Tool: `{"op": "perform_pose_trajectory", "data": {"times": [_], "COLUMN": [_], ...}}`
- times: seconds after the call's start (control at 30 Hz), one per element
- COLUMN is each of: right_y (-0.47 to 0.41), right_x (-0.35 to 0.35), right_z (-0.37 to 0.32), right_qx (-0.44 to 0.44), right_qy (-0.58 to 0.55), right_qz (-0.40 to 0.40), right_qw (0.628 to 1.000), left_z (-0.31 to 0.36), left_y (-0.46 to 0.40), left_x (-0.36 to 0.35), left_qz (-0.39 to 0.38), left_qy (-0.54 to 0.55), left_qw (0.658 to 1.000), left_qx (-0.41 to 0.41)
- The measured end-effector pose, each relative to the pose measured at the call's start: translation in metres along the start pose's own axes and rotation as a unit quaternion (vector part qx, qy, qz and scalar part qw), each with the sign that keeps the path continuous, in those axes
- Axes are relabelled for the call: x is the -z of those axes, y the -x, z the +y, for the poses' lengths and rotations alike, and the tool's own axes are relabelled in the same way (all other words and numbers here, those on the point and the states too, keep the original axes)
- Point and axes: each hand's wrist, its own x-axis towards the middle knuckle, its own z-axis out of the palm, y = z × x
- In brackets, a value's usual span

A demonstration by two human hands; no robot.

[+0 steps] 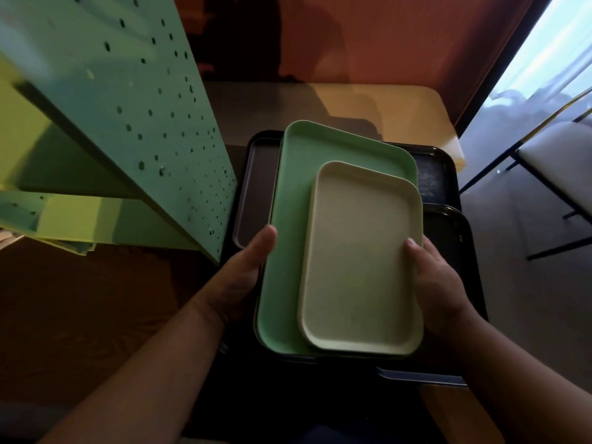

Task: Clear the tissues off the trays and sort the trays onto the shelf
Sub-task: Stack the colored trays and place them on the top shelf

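Note:
A small cream tray lies inside a larger green tray, both bare of tissues. My left hand grips the green tray's left edge, thumb on top. My right hand holds the right side of the stack, thumb on the cream tray's rim. Beneath them lie several black trays and a dark brownish tray. No tissue is visible. The green perforated shelf stands at the left, its side panel close to my left hand.
A pale table lies beyond the trays against a reddish wall. A chair with thin black legs stands at the right near a bright window. The dark floor shows at lower left under the shelf.

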Motion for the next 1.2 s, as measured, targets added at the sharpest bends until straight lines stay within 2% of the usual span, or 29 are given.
{"op": "perform_pose_trajectory", "data": {"times": [0.1, 0.27, 0.37, 0.43, 0.6, 0.83, 0.93, 1.1, 1.2], "right_y": [-0.005, -0.007, -0.007, -0.008, -0.003, -0.005, -0.007, -0.004, 0.0], "right_x": [0.016, 0.035, 0.043, 0.047, 0.046, 0.035, 0.033, 0.034, 0.029], "right_z": [-0.001, -0.007, -0.013, -0.016, -0.016, -0.01, -0.02, -0.03, -0.022], "right_qx": [-0.012, -0.037, -0.063, -0.069, -0.081, -0.061, -0.071, -0.206, -0.204], "right_qy": [-0.019, -0.019, -0.06, -0.076, -0.069, -0.009, -0.01, -0.089, -0.108], "right_qz": [-0.009, -0.016, -0.016, -0.022, -0.038, -0.06, -0.088, -0.141, -0.135], "right_qw": [1.0, 0.999, 0.996, 0.995, 0.994, 0.996, 0.994, 0.964, 0.964], "left_z": [-0.005, -0.016, -0.021, -0.026, -0.034, -0.026, -0.022, -0.012, 0.001], "left_y": [-0.009, -0.018, -0.015, -0.012, -0.011, -0.003, -0.009, -0.014, -0.014], "left_x": [-0.017, -0.035, -0.043, -0.045, -0.053, -0.04, -0.034, -0.026, -0.024], "left_qz": [0.046, 0.077, 0.088, 0.094, 0.047, -0.056, -0.069, -0.074, -0.04], "left_qy": [0.016, -0.012, -0.022, 0.005, 0.119, 0.132, 0.135, 0.105, 0.057], "left_qw": [0.999, 0.997, 0.995, 0.995, 0.992, 0.989, 0.988, 0.992, 0.997], "left_qx": [0.022, -0.018, -0.044, -0.04, -0.017, -0.024, -0.015, -0.009, 0.021]}}
